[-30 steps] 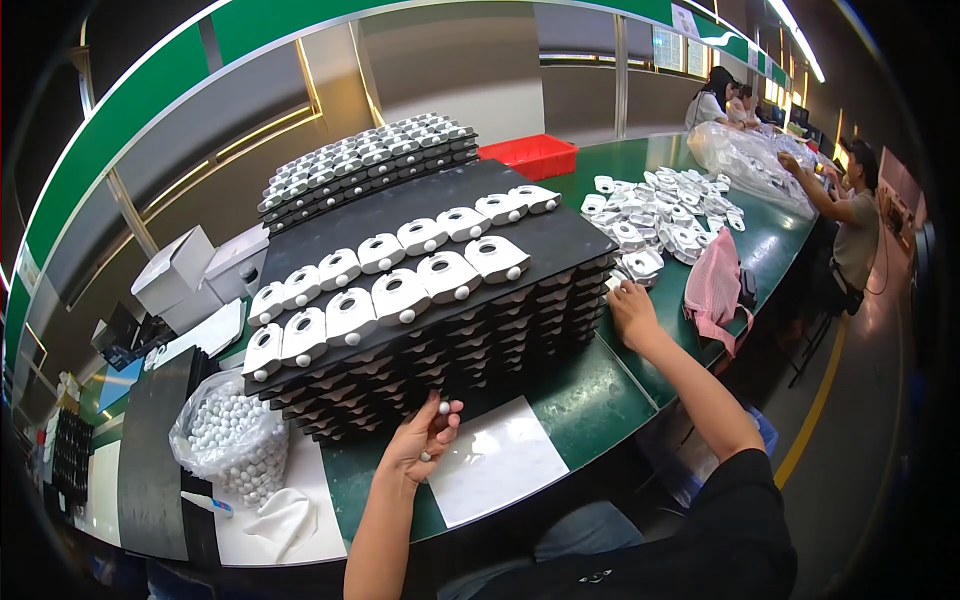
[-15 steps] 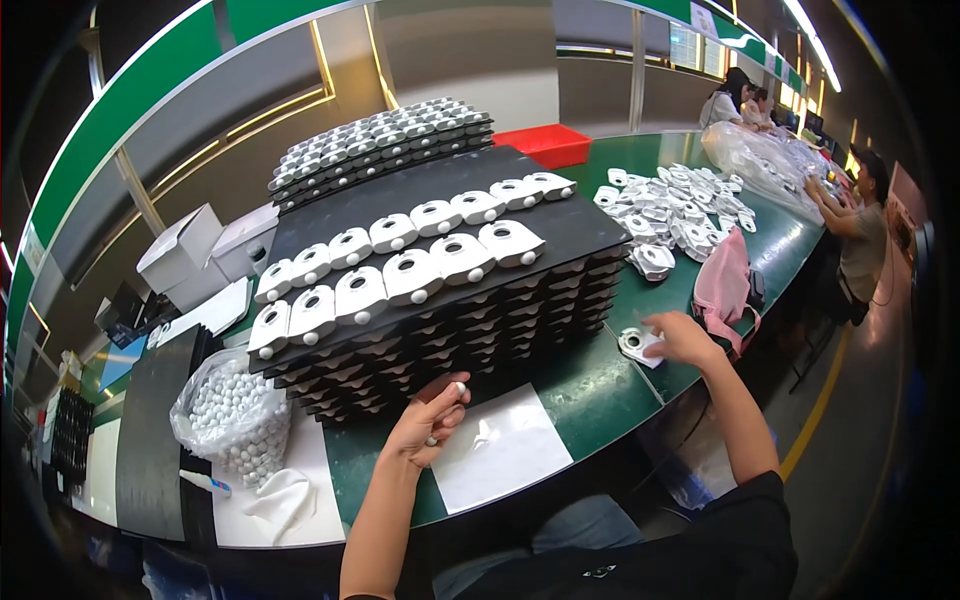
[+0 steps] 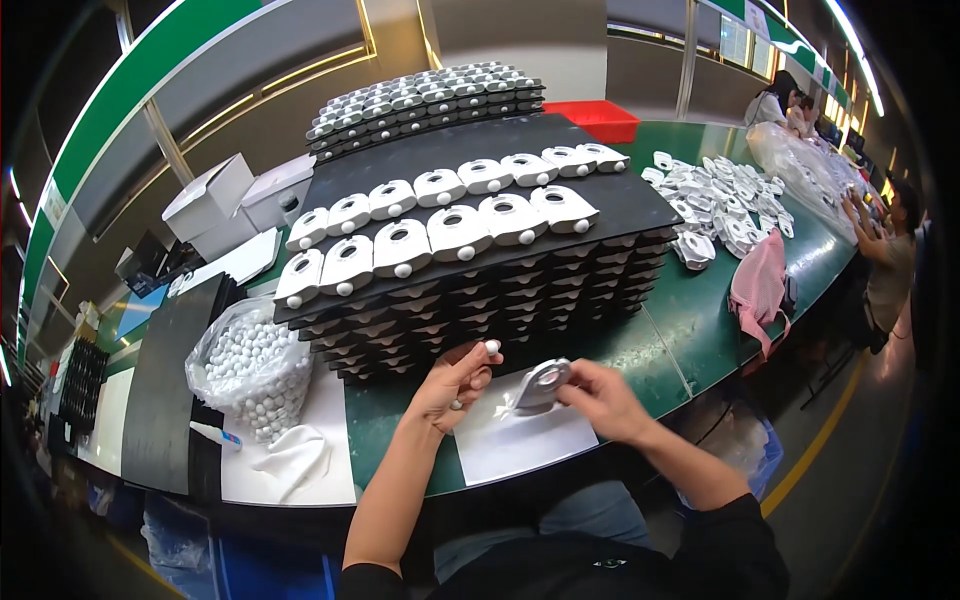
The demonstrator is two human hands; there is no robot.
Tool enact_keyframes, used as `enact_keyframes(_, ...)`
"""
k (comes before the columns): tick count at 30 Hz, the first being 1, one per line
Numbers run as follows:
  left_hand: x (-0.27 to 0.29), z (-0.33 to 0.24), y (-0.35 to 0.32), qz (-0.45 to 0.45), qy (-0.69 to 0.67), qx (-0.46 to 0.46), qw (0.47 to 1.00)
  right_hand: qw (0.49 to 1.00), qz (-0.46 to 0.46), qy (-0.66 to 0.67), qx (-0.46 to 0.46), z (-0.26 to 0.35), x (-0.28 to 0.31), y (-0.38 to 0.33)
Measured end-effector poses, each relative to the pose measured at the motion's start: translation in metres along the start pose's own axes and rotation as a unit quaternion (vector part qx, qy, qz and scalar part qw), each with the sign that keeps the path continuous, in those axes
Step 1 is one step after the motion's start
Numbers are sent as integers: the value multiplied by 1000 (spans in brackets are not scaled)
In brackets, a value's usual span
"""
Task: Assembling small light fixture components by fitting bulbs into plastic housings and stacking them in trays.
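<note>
My left hand pinches a small white ball between thumb and fingertips. Lower in its curled fingers, another small pale round thing partly shows. With my right hand I grip a white plastic part by its edge; it has a round hole and is held tilted. Both hands are above a white sheet on the green table, with the part just right of the ball. Behind them, two rows of similar white parts, each with a ball at its front, lie on a stack of black trays.
At left stands a clear bag of white balls, beside a white cloth and a marker-like tube. Loose white parts, a pink cloth bag and a red bin are at right. Other people sit farther off.
My right hand has picked up the white part from the table at right and brought it left over the sheet. My left hand still pinches the ball. The view has shifted slightly.
</note>
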State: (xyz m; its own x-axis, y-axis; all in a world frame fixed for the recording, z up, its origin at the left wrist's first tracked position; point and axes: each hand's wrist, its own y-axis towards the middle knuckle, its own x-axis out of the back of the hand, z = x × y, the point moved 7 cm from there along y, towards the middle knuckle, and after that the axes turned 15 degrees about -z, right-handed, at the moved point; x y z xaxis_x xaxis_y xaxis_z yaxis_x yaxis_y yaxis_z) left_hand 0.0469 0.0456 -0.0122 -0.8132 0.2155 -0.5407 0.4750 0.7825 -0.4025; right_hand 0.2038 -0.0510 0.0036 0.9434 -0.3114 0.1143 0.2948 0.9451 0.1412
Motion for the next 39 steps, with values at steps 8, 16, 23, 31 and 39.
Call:
enact_keyframes(8,1,-3,-1,-12,1,-14,1000,997,-27,-48,60,-8,-37,-8)
enact_keyframes(16,0,-4,1,-6,-7,-23,1000,986,-49,-98,124,1,-35,-8)
enact_keyframes(23,1,-3,0,-1,-11,-17,1000,974,-33,-136,178,13,-39,-13)
enact_keyframes(31,-3,-3,-1,13,0,-20,1000,982,10,-122,140,2,-42,-11)
enact_keyframes(39,-9,3,-6,12,102,-25,994,923,-5,361,-131,-26,-23,6)
